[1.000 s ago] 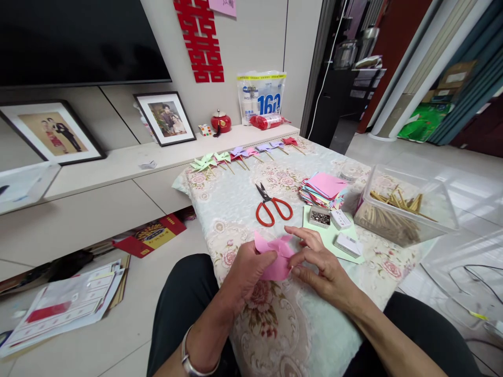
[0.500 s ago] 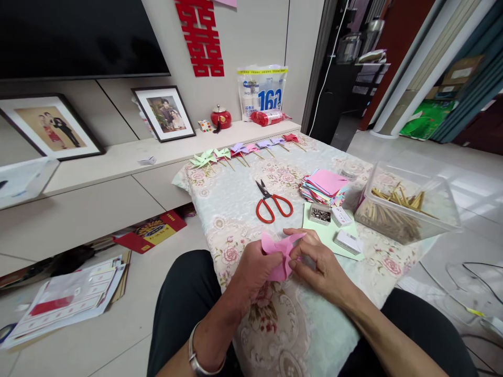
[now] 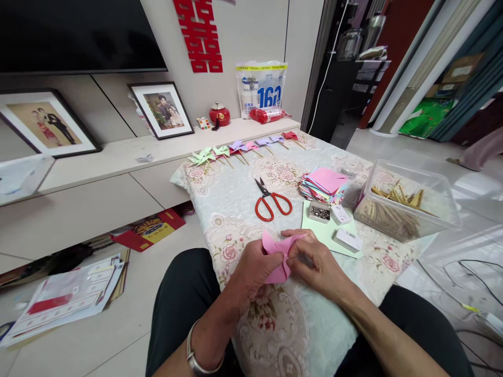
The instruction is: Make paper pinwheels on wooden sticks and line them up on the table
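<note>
A pink paper pinwheel [image 3: 280, 273], cut and partly folded, is held between both hands above the near part of the flowered tablecloth [image 3: 283, 335]. My left hand [image 3: 257, 264] grips its left side, thumb pressed near the middle. The fingers of my right hand [image 3: 314, 262] pinch the paper's right side, covering that edge. Beyond my hands lie red-handled scissors [image 3: 272, 201], their blades slightly apart. A light green sheet [image 3: 310, 230] to the right bears a small open box of metal pins [image 3: 319, 213] and two small white boxes [image 3: 348, 240].
Finished pinwheels on sticks [image 3: 239, 149] line the table's far edge. A stack of coloured paper squares [image 3: 324, 183] lies right of the scissors, beside a clear plastic bin [image 3: 440, 209] of wooden sticks. Framed photos [image 3: 163, 110] stand on the cabinet behind. A person's leg [image 3: 481, 149] shows far right.
Both hands keep hold of the pink paper, and its top right corner now sits lower, under my right fingers. A person's leg has come into view at the far right.
</note>
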Demonstrator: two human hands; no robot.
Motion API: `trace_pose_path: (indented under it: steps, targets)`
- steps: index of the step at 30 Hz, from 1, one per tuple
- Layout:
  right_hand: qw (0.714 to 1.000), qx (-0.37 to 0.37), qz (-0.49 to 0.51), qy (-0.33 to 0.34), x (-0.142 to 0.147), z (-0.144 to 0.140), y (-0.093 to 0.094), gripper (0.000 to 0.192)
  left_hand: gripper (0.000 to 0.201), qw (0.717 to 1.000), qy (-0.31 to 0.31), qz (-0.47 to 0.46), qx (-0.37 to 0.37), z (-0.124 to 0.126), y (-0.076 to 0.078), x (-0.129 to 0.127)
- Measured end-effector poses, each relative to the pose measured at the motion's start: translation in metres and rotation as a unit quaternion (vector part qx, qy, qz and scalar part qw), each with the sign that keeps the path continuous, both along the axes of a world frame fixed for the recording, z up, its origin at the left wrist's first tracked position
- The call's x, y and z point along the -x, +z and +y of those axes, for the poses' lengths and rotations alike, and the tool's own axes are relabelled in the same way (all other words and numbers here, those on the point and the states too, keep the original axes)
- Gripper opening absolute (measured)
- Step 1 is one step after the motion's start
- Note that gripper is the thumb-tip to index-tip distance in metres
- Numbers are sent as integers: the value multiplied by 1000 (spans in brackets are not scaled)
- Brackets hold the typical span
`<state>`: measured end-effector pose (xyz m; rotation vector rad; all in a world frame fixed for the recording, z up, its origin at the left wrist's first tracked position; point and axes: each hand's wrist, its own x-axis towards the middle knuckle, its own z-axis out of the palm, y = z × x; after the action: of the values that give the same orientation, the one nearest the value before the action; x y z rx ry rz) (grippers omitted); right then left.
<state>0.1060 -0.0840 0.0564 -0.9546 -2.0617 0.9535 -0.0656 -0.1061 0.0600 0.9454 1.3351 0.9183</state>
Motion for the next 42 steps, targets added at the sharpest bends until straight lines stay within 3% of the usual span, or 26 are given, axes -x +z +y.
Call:
trace_pose_path:
  steps: [6,15,29,35,42]
  targets:
    - [1000,-2,0,1,0,0,1,13,15,1000,1,3,-2,0,-4,0]
    - [1000,10,11,-2,1,0,1,14,10,999,21,5,24,-4,2,-2]
    - [1000,26,10,-5,1,-1,2,16,15,999,-7,-45,22,-4,-6,2]
    - [999,30,-9,-10,1,-1,1,15,15,990,-30,-128,41,-4,-5,3]
    - [999,28,-31,-17,1,0,0,13,16,992,-39,-114,44,-3,-10,5]
